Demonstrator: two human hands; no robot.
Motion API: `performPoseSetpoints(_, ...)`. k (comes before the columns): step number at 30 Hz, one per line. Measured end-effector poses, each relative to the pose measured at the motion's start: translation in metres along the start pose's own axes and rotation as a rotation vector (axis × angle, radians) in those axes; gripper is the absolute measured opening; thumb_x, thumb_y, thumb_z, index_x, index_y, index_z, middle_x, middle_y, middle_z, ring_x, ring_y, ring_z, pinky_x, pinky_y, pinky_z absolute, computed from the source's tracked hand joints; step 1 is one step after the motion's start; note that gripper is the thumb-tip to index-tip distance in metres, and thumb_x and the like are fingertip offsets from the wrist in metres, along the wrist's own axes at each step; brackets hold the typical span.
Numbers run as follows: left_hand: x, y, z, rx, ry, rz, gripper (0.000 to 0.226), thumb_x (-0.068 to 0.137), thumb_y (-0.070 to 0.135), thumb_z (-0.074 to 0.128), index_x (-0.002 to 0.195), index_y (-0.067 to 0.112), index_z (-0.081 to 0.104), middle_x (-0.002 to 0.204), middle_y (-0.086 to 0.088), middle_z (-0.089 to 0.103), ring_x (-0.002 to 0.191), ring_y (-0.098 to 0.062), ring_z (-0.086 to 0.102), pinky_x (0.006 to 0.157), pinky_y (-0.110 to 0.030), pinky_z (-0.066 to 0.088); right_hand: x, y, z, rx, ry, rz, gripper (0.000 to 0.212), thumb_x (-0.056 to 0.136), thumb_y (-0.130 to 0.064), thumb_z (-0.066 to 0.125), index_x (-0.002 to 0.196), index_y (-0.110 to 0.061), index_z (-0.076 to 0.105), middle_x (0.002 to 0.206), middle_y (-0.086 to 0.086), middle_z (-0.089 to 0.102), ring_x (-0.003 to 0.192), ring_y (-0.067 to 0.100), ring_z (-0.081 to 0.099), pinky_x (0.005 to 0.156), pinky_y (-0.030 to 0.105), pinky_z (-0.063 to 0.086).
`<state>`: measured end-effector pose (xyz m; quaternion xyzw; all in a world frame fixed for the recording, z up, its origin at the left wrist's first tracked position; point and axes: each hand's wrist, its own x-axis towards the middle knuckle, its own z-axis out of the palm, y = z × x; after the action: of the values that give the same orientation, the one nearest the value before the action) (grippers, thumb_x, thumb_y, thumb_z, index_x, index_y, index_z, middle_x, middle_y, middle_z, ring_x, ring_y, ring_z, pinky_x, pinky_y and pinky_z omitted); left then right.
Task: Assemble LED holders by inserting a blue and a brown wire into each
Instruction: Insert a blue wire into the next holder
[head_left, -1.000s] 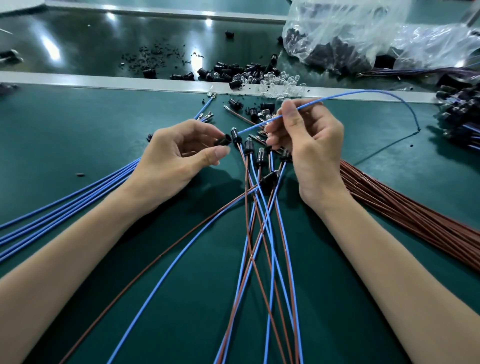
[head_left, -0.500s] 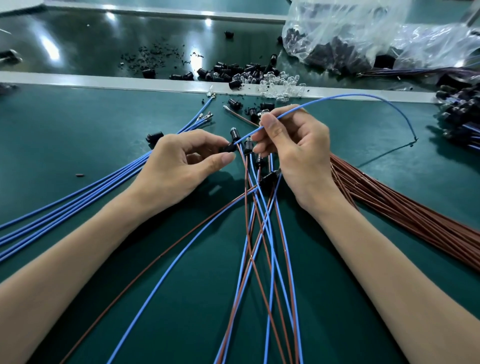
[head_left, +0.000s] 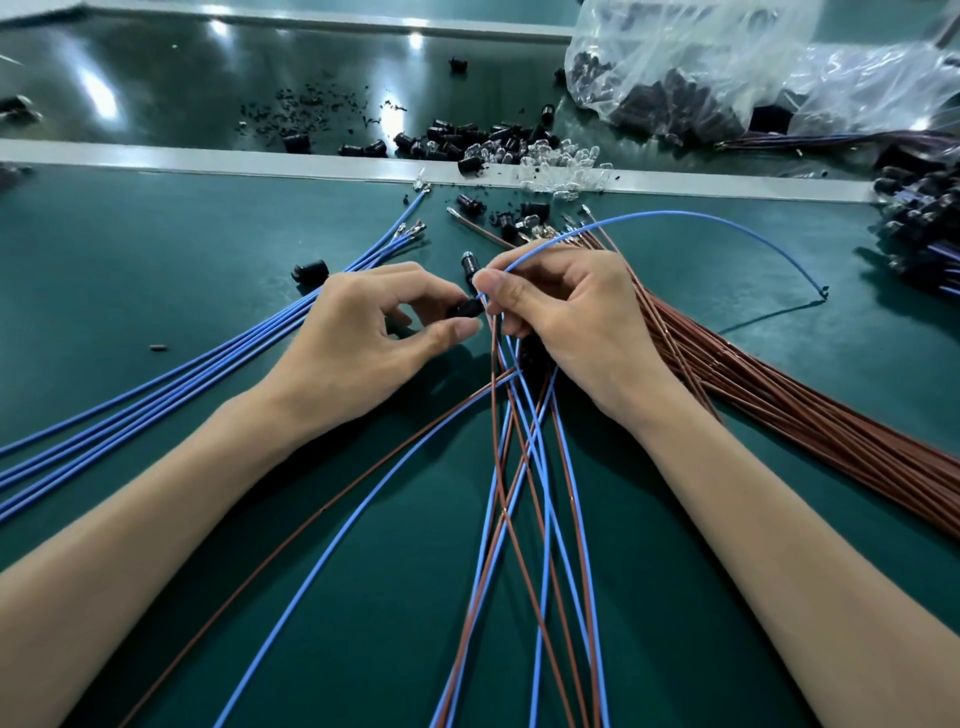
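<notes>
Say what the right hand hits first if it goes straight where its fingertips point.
The holder pinched in the left hand: the right hand, pinching the blue wire, points at it, almost touching. Depth looks matched, though one view can't confirm.

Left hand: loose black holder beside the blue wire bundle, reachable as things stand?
Likely not yet. The loose holder lies uncovered just beyond the left hand, but that hand's grip is taken by a second holder, with the right hand pinching a blue wire at it.
</notes>
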<state>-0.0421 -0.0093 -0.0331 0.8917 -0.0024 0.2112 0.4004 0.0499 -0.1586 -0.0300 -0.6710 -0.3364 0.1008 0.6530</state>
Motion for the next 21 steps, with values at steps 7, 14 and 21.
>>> performPoseSetpoints(7, -0.001, 0.004, -0.001, -0.026, -0.012, -0.006, 0.025, 0.078, 0.035, 0.066, 0.09, 0.014, 0.072, 0.08, 0.006, 0.068, 0.071, -0.001, 0.059, 0.07, -0.024, 0.049, 0.002, -0.005, -0.003, 0.149, 0.17, 0.009, 0.016, 0.096, -0.009, 0.054, 0.081, -0.013, 0.056, 0.06, -0.004, 0.063, 0.049, 0.009, 0.055, 0.051, 0.019, 0.046)
performPoseSetpoints(14, -0.004, 0.009, -0.001, -0.2, -0.036, -0.12, 0.016, 0.072, 0.047, 0.066, 0.076, 0.031, 0.069, 0.07, 0.003, 0.068, 0.054, -0.024, 0.039, 0.051, -0.038, 0.035, -0.001, -0.005, -0.001, 0.162, 0.095, 0.008, 0.009, 0.092, -0.012, 0.06, 0.083, -0.012, 0.059, 0.057, -0.003, 0.064, 0.047, 0.008, 0.056, 0.049, 0.019, 0.046)
performPoseSetpoints(21, -0.006, 0.013, -0.002, -0.277, -0.101, -0.16, 0.023, 0.071, 0.046, 0.071, 0.073, 0.023, 0.072, 0.069, -0.002, 0.069, 0.063, -0.022, 0.049, 0.062, -0.043, 0.042, 0.0, -0.004, -0.002, 0.085, 0.112, 0.009, 0.023, 0.092, -0.014, 0.062, 0.07, -0.011, 0.056, 0.049, -0.004, 0.058, 0.037, 0.007, 0.045, 0.04, 0.016, 0.037)
